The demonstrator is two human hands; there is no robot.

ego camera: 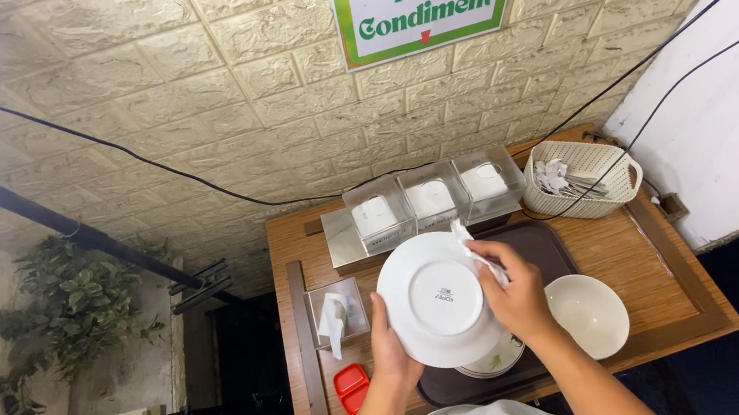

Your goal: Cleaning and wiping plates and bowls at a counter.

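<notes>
Both hands [454,317] hold one white plate [437,298], one tissue [476,247].

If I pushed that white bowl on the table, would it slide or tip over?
The white bowl would probably slide, since it looks smooth and glazed and sits on a flat wooden table. It seems unlikely to tip, being wide and low. It lies near the table's front edge, so it might fall and break.

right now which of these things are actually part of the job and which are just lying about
In use:
- white plate, held bottom-up by the left hand
- white tissue pressed on it by the right hand
- plates stacked on the dark tray

Lying about:
- white bowl
- three clear condiment boxes
- woven basket
- tissue box
- red lid
</notes>
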